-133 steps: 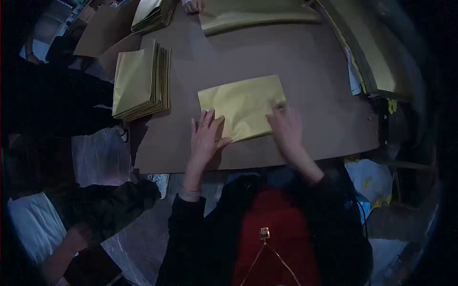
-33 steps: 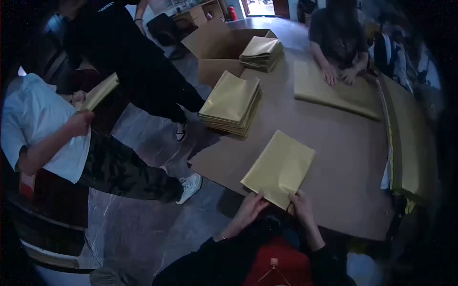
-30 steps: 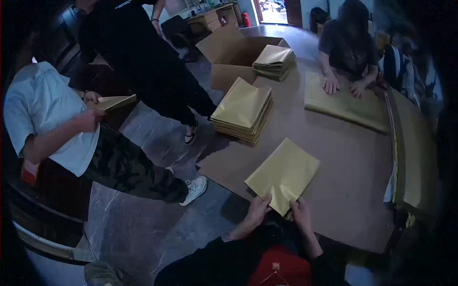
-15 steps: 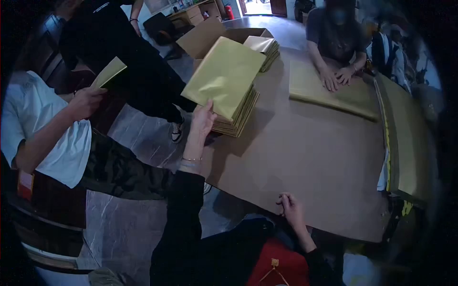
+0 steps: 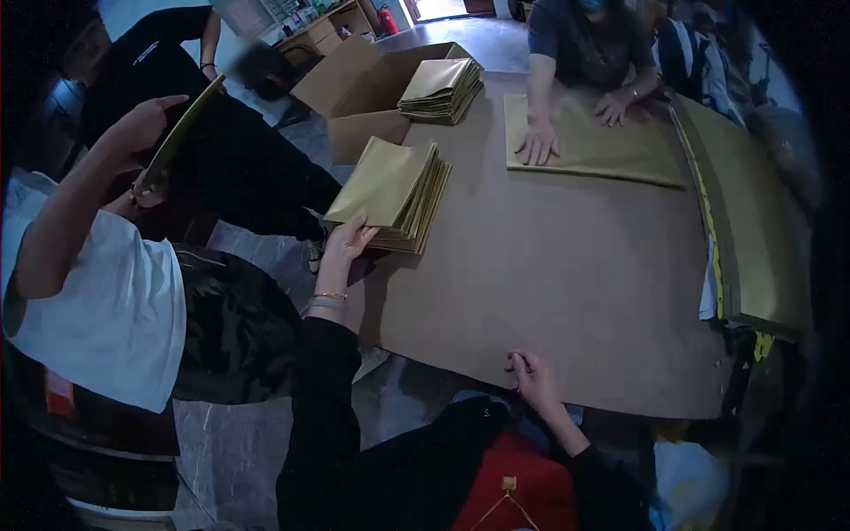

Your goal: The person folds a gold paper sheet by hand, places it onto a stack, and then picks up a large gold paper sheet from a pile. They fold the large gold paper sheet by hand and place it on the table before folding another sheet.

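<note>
My left hand [image 5: 348, 237] pinches the near corner of a gold folded sheet [image 5: 381, 181], thumb on top. That sheet lies on a stack of similar gold folded sheets [image 5: 423, 217] at the left edge of the table. My right hand [image 5: 533, 379] rests near the table's front edge, fingers curled together with nothing visible in them.
Behind the stack stand an open cardboard box [image 5: 354, 133] and a second gold stack [image 5: 438, 88]. Across the table [image 5: 531, 283], a co-worker presses both hands on a large gold sheet [image 5: 602, 146]. A long gold pile [image 5: 753, 221] lines the right. At left, another person holds a gold piece [image 5: 181, 133].
My left hand has brought the gold sheet down onto the stack. My right hand has hardly moved. The person at left has raised their gold piece, and the co-worker's hands have spread apart.
</note>
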`<state>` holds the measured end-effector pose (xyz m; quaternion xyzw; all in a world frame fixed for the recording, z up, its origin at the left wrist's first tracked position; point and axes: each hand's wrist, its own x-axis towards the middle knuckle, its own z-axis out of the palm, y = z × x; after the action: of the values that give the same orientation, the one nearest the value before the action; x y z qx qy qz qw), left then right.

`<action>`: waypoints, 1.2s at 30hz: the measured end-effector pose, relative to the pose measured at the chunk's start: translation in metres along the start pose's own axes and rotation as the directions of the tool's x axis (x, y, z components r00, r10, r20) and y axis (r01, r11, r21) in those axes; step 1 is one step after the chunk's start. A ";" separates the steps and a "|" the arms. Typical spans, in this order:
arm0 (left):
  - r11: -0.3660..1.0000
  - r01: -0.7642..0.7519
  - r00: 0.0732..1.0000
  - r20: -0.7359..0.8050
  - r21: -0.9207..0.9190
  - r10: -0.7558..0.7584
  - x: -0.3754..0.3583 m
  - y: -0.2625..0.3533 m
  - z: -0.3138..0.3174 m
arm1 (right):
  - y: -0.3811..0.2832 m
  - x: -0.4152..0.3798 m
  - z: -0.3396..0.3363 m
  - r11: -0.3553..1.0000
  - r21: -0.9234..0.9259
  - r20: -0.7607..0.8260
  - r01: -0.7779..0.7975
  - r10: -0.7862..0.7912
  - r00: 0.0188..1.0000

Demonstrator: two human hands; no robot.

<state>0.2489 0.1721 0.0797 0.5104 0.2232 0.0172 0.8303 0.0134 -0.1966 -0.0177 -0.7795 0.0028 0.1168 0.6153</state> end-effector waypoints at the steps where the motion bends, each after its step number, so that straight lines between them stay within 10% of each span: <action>1: 1.000 -0.021 0.999 0.047 0.021 0.020 -0.002 -0.003 -0.001 | -0.001 -0.001 -0.001 1.000 0.002 -0.009 -0.004 0.004 1.000; 9: 1.000 0.004 1.000 0.017 -0.011 -0.004 -0.050 -0.012 0.002 | -0.004 -0.005 -0.004 0.990 -0.047 -0.046 0.132 -0.134 0.990; 11: 0.939 -0.234 0.969 -0.015 0.252 0.246 -0.072 -0.026 0.014 | -0.005 -0.004 -0.001 0.988 -0.014 -0.057 0.157 -0.157 0.986; 13: 0.268 -0.299 0.791 0.081 0.916 0.607 -0.080 -0.041 0.033 | -0.003 0.000 0.000 0.985 0.014 -0.122 0.171 -0.168 0.978; 14: -0.184 -0.205 0.606 0.272 0.961 0.748 -0.078 -0.054 0.037 | 0.003 0.002 0.002 0.975 -0.019 -0.095 0.221 -0.221 0.971; 17: -0.675 -0.261 0.413 0.712 0.690 0.568 -0.048 -0.071 0.039 | 0.005 -0.004 0.000 0.943 -0.192 -0.069 0.273 -0.290 0.955; 19: -0.648 -0.381 0.451 0.744 0.660 0.492 -0.034 -0.075 0.041 | -0.005 -0.005 -0.003 0.972 -0.079 0.035 0.222 -0.220 0.975; 21: -0.502 -0.216 0.692 0.494 0.837 0.527 -0.037 -0.071 0.063 | -0.007 -0.011 -0.003 0.953 0.158 0.028 0.258 -0.265 0.964; 23: -0.616 -0.313 0.483 0.680 0.722 0.552 -0.016 -0.083 0.038 | -0.021 -0.028 -0.030 0.945 0.312 0.064 0.095 -0.121 0.991; 25: -0.654 -0.274 0.484 0.689 0.705 0.540 -0.018 -0.083 0.041 | -0.022 -0.040 -0.080 0.954 -0.062 -0.283 0.292 -0.298 0.912; 27: -0.622 -0.239 0.556 0.631 0.745 0.542 -0.024 -0.081 0.049 | -0.013 -0.043 -0.151 0.787 -0.475 -0.548 0.393 -0.614 0.568; 31: -0.472 -0.307 0.719 0.526 0.827 0.454 -0.028 -0.061 0.050 | -0.007 -0.060 -0.313 0.660 -0.728 -0.672 -0.186 -0.632 0.385; 33: -0.375 -0.288 0.815 0.431 0.881 0.387 -0.029 -0.059 0.059 | -0.005 -0.067 -0.374 0.493 -0.754 -0.657 -0.434 -0.581 0.481; 36: -0.566 -0.084 0.803 0.392 0.820 0.449 -0.032 -0.058 0.087 | 0.027 -0.071 -0.432 0.350 -0.856 -0.516 -0.381 -0.519 0.682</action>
<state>0.2420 0.0633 0.0741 0.9878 0.0561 0.1215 -0.0795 0.0172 -0.6280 0.0626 -0.9571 0.1421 -0.2525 0.0046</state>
